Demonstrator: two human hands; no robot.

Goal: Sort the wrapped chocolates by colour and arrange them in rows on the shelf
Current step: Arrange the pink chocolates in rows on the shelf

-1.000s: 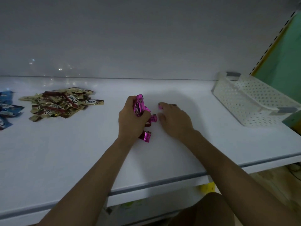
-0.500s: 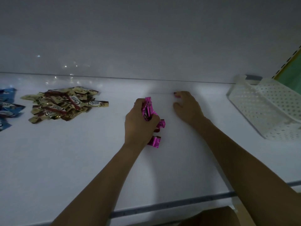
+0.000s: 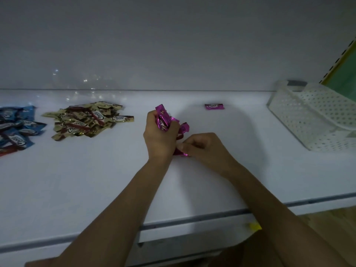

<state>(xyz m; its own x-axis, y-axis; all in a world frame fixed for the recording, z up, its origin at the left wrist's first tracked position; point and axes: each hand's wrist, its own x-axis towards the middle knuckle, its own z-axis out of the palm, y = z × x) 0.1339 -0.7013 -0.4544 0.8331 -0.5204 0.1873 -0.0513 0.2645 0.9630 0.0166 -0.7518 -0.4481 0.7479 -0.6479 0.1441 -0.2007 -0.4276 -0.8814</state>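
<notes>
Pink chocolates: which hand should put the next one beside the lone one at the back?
Probably the right hand: it pinches one pink chocolate, nearer the lone chocolate; the left hand grips the bunch.

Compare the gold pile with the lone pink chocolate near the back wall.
The gold pile is many wrappers, heaped and overlapping; the lone pink chocolate lies single and flat. The gold pile sits left; the lone pink chocolate lies further right, nearer the wall. Both rest on the shelf.

Open white shelf surface [image 3: 77, 180] runs front & L-centre. Obstacles: gold-wrapped chocolate pile [image 3: 86, 120] & blue-wrapped chocolate pile [image 3: 17, 126] at L, white perforated plastic basket [image 3: 312, 120] at R, 1 pink-wrapped chocolate [image 3: 214, 106] near back wall [image 3: 173, 54].
</notes>
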